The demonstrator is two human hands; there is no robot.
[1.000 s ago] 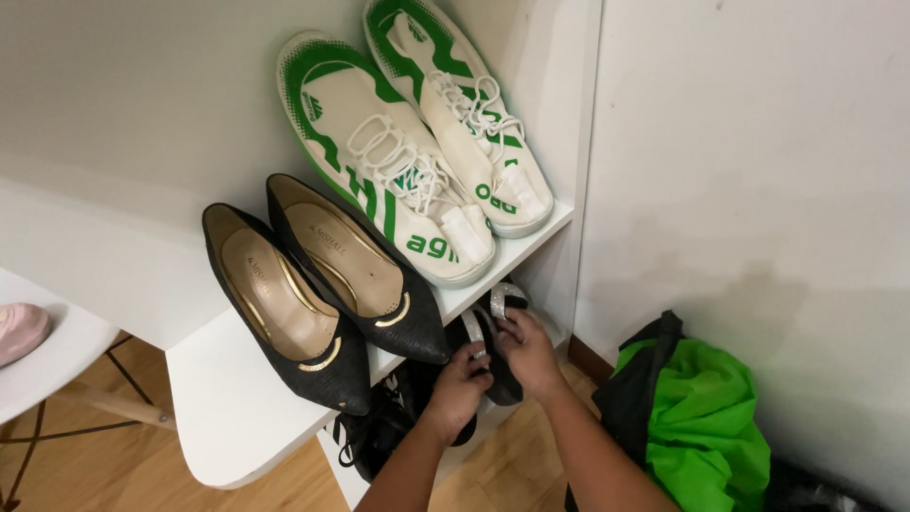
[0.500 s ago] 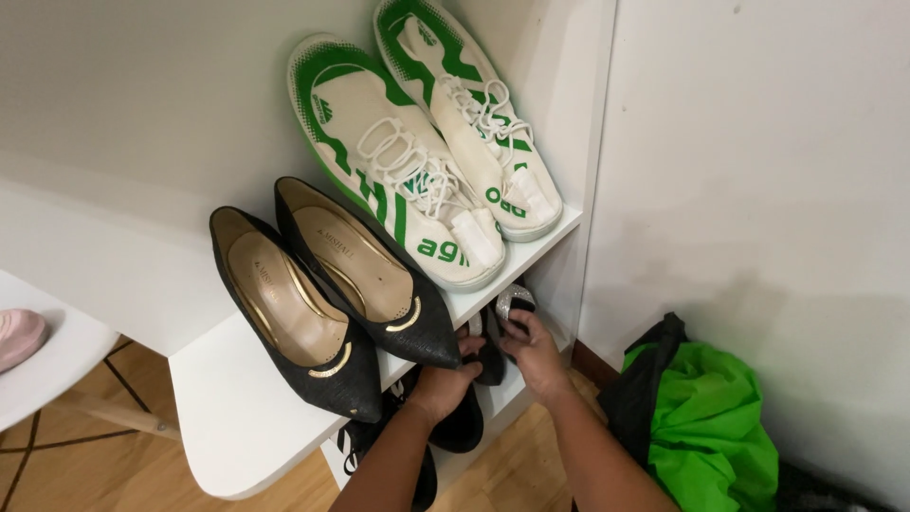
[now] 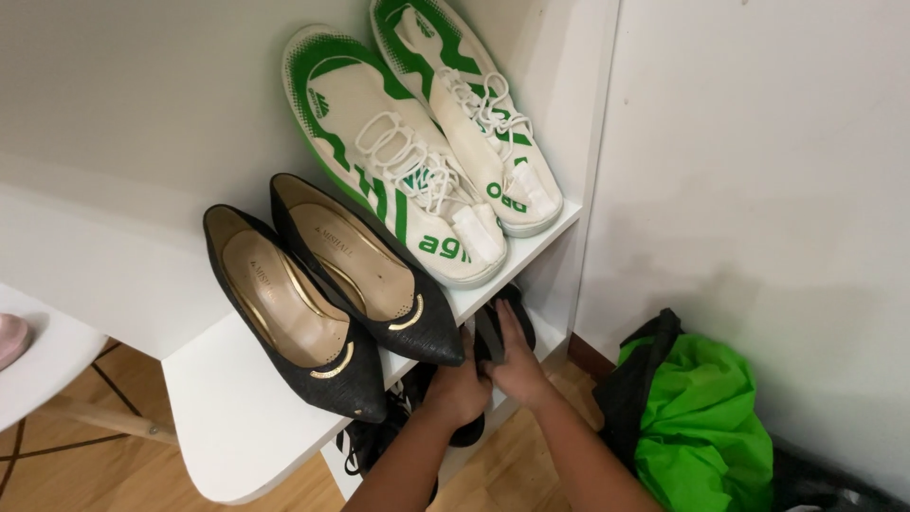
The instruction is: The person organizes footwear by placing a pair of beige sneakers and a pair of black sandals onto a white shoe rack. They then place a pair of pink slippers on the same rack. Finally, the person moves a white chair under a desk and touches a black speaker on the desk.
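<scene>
Both my hands reach under the top board of a white shoe rack (image 3: 227, 417). My right hand (image 3: 517, 365) grips a black shoe (image 3: 493, 322) at the shelf below, near the rack's right end. My left hand (image 3: 460, 389) rests just left of it on dark footwear (image 3: 379, 441), partly hidden under the board; whether it grips anything is unclear. On the top board lie a pair of black pointed flats (image 3: 322, 294) with gold trim and a pair of white and green lace-up sneakers (image 3: 417, 142).
A white wall panel (image 3: 758, 190) stands right of the rack. A green and black bag (image 3: 697, 427) lies on the wooden floor beside it. A white seat with a pink item (image 3: 9, 337) is at the far left.
My hands have pushed the black shoe further in under the top board, toward the rack's right end. The view has shifted slightly closer.
</scene>
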